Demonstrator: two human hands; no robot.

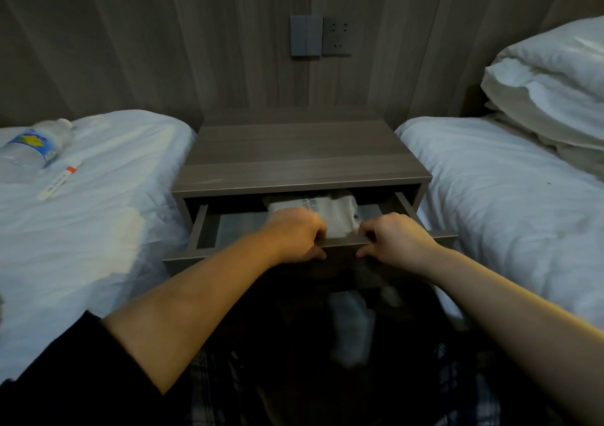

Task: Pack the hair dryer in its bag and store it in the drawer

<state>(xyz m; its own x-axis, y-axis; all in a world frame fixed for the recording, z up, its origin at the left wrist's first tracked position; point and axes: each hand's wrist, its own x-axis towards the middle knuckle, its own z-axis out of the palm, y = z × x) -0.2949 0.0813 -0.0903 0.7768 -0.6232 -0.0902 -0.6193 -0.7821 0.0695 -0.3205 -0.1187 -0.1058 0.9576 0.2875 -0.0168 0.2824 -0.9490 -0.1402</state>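
Observation:
A pale cloth bag (336, 211) with dark print lies inside the drawer (209, 229) of the brown wooden nightstand (294, 154). The drawer stands partly pulled out. The hair dryer itself is hidden. My left hand (294, 234) grips the top edge of the drawer front, fingers curled over it. My right hand (395, 241) grips the same edge just to the right, thumb under and fingers over. Between the two hands the bag shows.
White beds flank the nightstand on both sides. On the left bed lie a plastic water bottle (29, 151) and a white pen-like tube (60, 178). Pillows (552, 89) are stacked on the right bed. A switch and a socket (322, 35) are on the wall.

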